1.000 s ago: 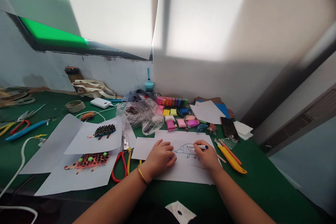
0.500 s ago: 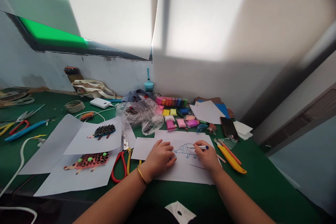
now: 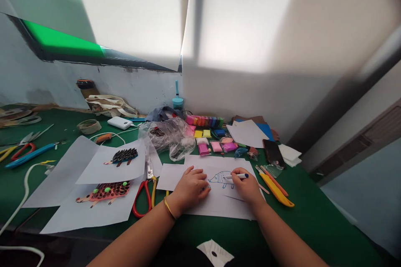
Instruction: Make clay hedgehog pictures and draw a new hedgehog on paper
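Note:
My right hand (image 3: 247, 185) grips a white marker pen (image 3: 240, 176) with a dark blue end, its tip on the body of a blue line drawing of a hedgehog (image 3: 221, 178). That drawing is on a white sheet of paper (image 3: 219, 208), which shows scalloped lines and short legs. Flat on the sheet's left part rests my left hand (image 3: 191, 187), fingers spread, a gold bangle at the wrist. Left of it lie red-and-yellow scissors (image 3: 144, 196). Two finished hedgehog pictures lie further left, a black-spined one (image 3: 124, 156) above a pink one (image 3: 111, 191) with green dots.
Packets of coloured clay (image 3: 216, 146) and a clear plastic bag (image 3: 171, 133) lie behind the sheet. On the right are a yellow utility knife (image 3: 278, 192) and a dark phone (image 3: 273, 152). A blue cutter (image 3: 31, 156) and a white cable (image 3: 26, 192) lie at left.
The pen tip has shifted slightly within the hedgehog's body, with small marks added there. My left hand stays in place.

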Tool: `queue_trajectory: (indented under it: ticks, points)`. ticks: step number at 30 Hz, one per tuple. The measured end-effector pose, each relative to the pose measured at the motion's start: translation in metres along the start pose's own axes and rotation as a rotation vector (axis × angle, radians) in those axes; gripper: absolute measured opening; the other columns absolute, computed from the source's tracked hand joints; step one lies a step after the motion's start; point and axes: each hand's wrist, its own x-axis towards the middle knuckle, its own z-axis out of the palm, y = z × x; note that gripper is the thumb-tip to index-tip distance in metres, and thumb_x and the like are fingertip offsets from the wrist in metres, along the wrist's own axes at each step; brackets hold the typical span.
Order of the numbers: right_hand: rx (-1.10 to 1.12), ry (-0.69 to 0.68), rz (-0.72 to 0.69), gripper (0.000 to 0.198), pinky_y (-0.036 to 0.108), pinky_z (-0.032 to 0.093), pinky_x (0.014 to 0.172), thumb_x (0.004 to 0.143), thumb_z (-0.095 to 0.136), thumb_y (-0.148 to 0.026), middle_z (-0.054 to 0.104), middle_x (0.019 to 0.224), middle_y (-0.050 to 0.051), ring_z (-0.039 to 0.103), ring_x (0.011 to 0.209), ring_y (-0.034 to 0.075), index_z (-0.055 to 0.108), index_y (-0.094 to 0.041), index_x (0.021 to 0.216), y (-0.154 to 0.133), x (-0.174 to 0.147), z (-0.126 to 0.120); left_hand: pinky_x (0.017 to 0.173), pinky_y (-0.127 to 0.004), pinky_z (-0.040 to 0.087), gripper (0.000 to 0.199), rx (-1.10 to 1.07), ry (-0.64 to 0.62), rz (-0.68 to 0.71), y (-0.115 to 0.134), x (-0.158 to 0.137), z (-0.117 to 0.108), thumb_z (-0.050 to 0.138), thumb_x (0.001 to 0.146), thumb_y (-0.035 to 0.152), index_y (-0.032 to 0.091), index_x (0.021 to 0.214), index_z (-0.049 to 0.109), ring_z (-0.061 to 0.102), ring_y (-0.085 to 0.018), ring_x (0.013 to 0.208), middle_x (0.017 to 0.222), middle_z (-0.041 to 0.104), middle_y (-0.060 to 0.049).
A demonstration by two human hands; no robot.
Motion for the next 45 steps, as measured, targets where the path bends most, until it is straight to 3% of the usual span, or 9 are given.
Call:
queue_trajectory:
  ticks: [27, 34, 39, 45]
  points:
    - [0.027, -0.072, -0.011, 0.020, 0.029, 0.041, 0.065, 0.078, 0.048, -0.036, 0.064, 0.073, 0.002, 0.058, 0.075, 0.021, 0.062, -0.021, 0.074, -0.0035, -0.0048, -0.0031, 0.108, -0.046, 0.027, 0.011, -0.015, -0.026, -0.018, 0.0001, 0.0003, -0.0003, 0.059, 0.087, 0.030, 0.026, 0.085, 0.069, 0.056, -0.022, 0.110, 0.097, 0.068, -0.001]
    - [-0.001, -0.003, -0.017, 0.019, 0.029, 0.040, 0.063, 0.078, 0.048, -0.036, 0.061, 0.069, 0.001, 0.056, 0.072, 0.020, 0.059, -0.022, 0.069, -0.0036, -0.0047, -0.0043, 0.108, -0.046, 0.026, 0.011, -0.027, -0.019, -0.025, -0.0002, -0.0003, 0.0011, 0.059, 0.087, 0.029, 0.026, 0.084, 0.069, 0.056, -0.021, 0.110, 0.097, 0.068, 0.000]
    - [-0.006, 0.046, -0.030, 0.025, 0.030, 0.042, 0.068, 0.082, 0.048, -0.042, 0.066, 0.078, 0.002, 0.059, 0.077, 0.022, 0.063, -0.022, 0.079, 0.0001, -0.0018, -0.0036, 0.108, -0.047, 0.026, 0.010, -0.029, -0.022, -0.022, -0.0008, -0.0003, 0.0013, 0.059, 0.087, 0.029, 0.026, 0.084, 0.069, 0.056, -0.022, 0.111, 0.097, 0.068, 0.000]
    - [-0.006, -0.002, -0.029, 0.029, 0.031, 0.044, 0.070, 0.084, 0.049, -0.046, 0.069, 0.082, 0.003, 0.062, 0.079, 0.023, 0.065, -0.022, 0.088, 0.0049, 0.0006, -0.0010, 0.108, -0.047, 0.027, 0.011, -0.022, -0.021, -0.021, 0.0000, 0.0002, -0.0003, 0.058, 0.087, 0.029, 0.027, 0.085, 0.069, 0.056, -0.022, 0.111, 0.097, 0.068, 0.000]
